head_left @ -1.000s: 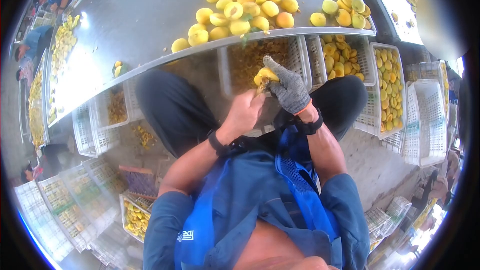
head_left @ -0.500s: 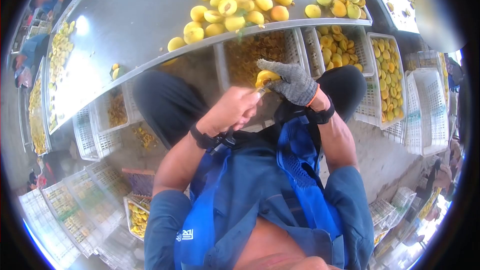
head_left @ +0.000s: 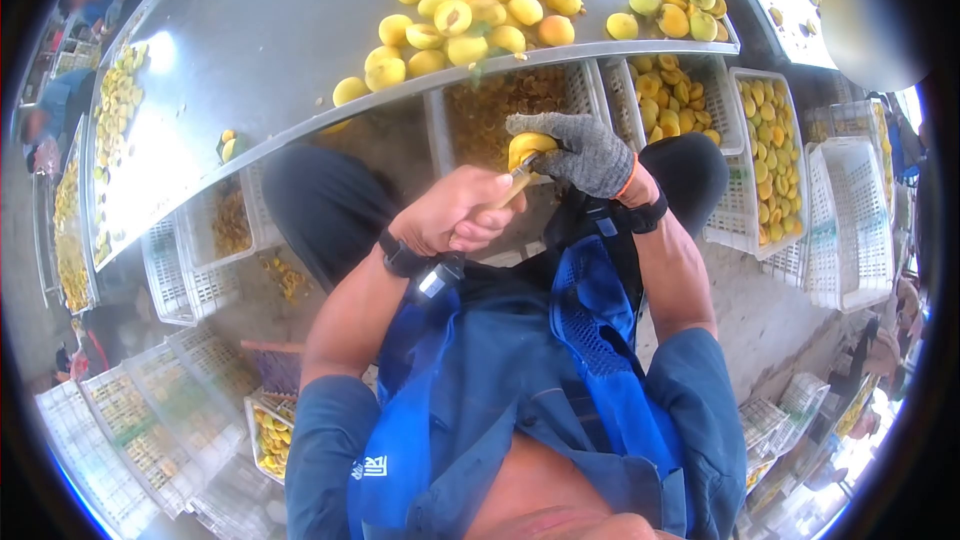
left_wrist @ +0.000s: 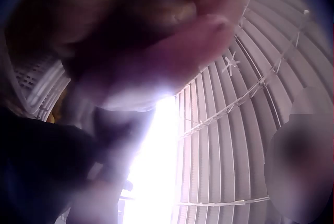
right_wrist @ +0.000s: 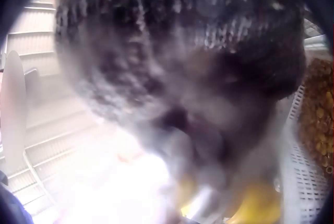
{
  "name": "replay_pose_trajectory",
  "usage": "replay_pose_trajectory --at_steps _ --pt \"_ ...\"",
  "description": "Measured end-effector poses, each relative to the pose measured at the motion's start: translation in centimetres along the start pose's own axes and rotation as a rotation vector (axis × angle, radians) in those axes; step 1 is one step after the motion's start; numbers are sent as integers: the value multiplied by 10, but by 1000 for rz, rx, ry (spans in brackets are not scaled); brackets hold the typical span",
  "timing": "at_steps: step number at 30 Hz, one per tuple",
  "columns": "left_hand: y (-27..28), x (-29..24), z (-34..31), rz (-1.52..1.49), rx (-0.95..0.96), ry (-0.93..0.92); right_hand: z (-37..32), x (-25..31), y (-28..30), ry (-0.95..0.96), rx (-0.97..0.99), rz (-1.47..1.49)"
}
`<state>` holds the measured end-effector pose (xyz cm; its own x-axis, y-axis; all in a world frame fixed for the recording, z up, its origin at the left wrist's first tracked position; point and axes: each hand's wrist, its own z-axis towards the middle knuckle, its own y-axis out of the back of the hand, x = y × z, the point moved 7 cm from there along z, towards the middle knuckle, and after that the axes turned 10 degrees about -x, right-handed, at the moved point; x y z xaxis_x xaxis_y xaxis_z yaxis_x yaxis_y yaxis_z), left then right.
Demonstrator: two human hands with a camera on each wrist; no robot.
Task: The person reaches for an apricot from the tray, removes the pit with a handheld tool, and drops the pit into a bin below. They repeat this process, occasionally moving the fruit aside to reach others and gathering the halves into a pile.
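In the head view, my bare left hand [head_left: 458, 210] curls round the pale handle of a small pitting tool [head_left: 512, 186]. Its metal end meets the near side of a yellow apricot [head_left: 528, 148]. My right hand [head_left: 592, 156], in a grey knitted glove, grips that fruit between thumb and fingers. Both hands are above my lap, just short of the table edge. The left wrist view shows the blurred left hand [left_wrist: 156, 52] from close by. In the right wrist view, the dark glove [right_wrist: 177, 41] fills the top, with yellow apricot flesh [right_wrist: 258, 206] below it.
A metal table [head_left: 290, 30] carries a heap of apricots [head_left: 465, 15] and a smaller pile [head_left: 675, 8]. Below its edge stand a crate of brownish pieces [head_left: 436, 130] and crates of apricots [head_left: 767, 160]. Stacked white crates [head_left: 850, 230] stand at right.
My left hand has rolled over and shifted slightly left, showing more of the tool's handle. The right hand has turned a little and still grips the apricot.
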<state>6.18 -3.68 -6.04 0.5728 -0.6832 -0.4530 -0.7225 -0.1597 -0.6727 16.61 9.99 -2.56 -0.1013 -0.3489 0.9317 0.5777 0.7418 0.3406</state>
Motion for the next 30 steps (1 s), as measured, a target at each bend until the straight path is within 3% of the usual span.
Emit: replay_pose_trajectory --at_steps 6,9,10,13,17,20,23,26,30 --pt "-1 -4 7 -116 226 -15 8 -20 12 -49 -31 167" --pt "12 -23 15 47 -50 -91 6 -40 33 -400 -171 49" --pt "17 -30 18 169 -204 -112 10 -46 40 -151 -291 -249" --pt "25 -53 32 736 -544 -403 9 -60 47 -87 -361 -663" --pt "2 -63 44 852 -436 -429 7 -53 44 -118 -386 -566" --pt "6 -74 63 1288 -447 -910 7 -57 44 -157 -362 -437" --pt "-2 -80 54 1498 -573 -746 8 -61 45 -273 -309 -340" --pt "7 -88 52 1716 -642 -756 8 -62 51 -255 -312 -435" --pt "22 -99 44 1665 -771 -807 5 -72 65 -373 -364 -432"
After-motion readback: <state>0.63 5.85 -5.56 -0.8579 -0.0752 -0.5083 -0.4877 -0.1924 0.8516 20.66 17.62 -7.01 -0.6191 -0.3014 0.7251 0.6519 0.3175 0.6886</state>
